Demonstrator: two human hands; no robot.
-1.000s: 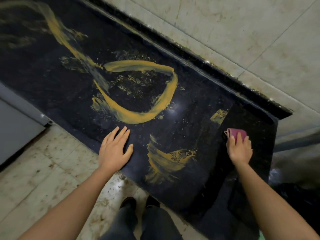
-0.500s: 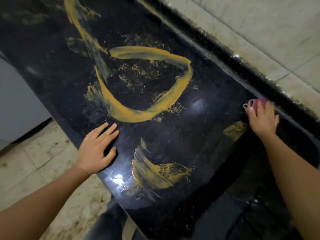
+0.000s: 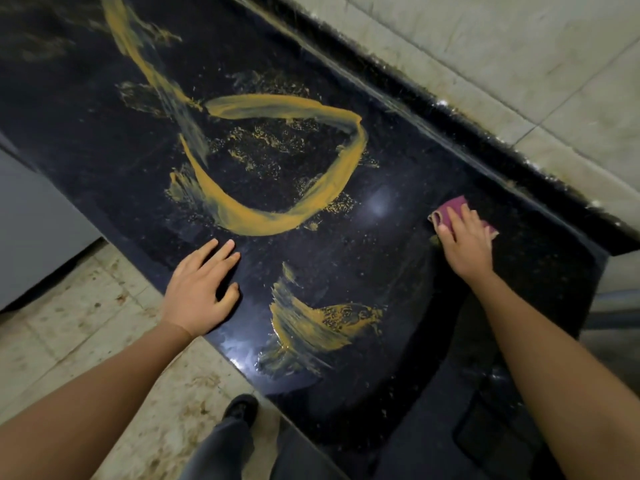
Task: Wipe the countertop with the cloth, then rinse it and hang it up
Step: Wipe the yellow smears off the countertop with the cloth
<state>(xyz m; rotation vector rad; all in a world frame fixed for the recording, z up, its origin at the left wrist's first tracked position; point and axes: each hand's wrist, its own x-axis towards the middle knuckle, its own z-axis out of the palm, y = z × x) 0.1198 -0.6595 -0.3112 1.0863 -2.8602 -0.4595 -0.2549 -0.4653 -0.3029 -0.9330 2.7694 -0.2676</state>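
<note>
at right of frame, the right hand (image 3: pixel 465 239) pressed flat-fingered on the maroon cloth (image 3: pixel 456 206); lower left, the left hand (image 3: pixel 202 292) lay spread on the black countertop (image 3: pixel 398 258).

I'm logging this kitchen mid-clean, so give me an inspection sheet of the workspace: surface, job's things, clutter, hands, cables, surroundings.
Surface: dark countertop, glossy, with a large yellow smear loop in the middle, a smaller yellow smear near the front edge, and yellow flecks around them.
Job's things: pink cloth lies on the countertop near the back edge, under the right hand.
Clutter: nothing seen.
Hands: right hand presses flat on the cloth; left hand rests flat at the countertop's front edge, holding nothing.
Cables: nothing seen.
Surroundings: stained tiled wall behind; stained tiled floor in front; pale cabinet front at left.
</note>
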